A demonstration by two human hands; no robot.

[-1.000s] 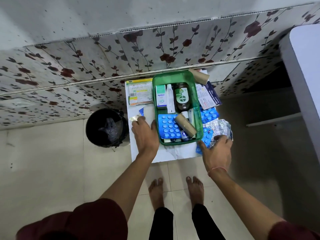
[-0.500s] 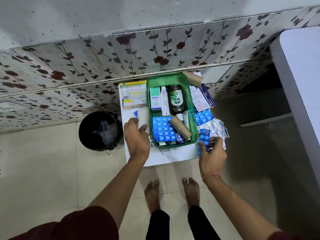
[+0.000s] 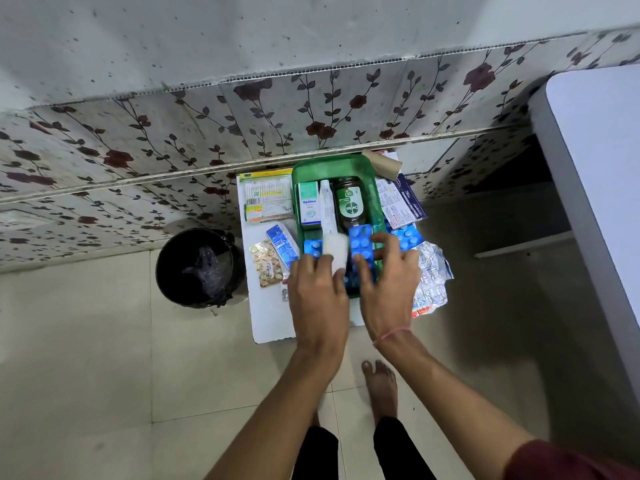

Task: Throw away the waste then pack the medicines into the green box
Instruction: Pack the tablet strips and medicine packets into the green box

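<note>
Left hand: the left hand (image 3: pixel 317 289) is over the near left corner of the green box (image 3: pixel 332 168) and pinches a white, soft-looking piece (image 3: pixel 335 249) between its fingertips; I cannot tell if this is cotton or a wrapper.
Right hand: the right hand (image 3: pixel 388 285) grasps a blue blister strip (image 3: pixel 361 247) and holds it over the inside of the box.
Green box: it stands on the small white counter (image 3: pixel 270 317), close to the wall. Inside are the Optibex carton (image 3: pixel 309 207), a white tube (image 3: pixel 327 209) and the brown Dettol bottle (image 3: pixel 350 204).
Not yet packed: a gold blister strip (image 3: pixel 266 263) and a blue sachet (image 3: pixel 282 245) lie left of the box; another blue strip (image 3: pixel 405 237) lies right of it.
Waste, by my judgement: the crumpled foil (image 3: pixel 431 275) at the right edge and the cardboard roll (image 3: pixel 382 166) behind the box. The black bin (image 3: pixel 199 268) is on the floor, left of the counter.
Risk one: both hands crowd the same corner, so the strip may land tilted on the bottle and slide out.
Risk two: the foil hangs over the counter edge; a touch of the right wrist may push it to the floor.
Risk three: the white piece may go into the box if it is really waste.
Risk four: the bin is far from the foil, so the carry passes over the gold strip.
</note>
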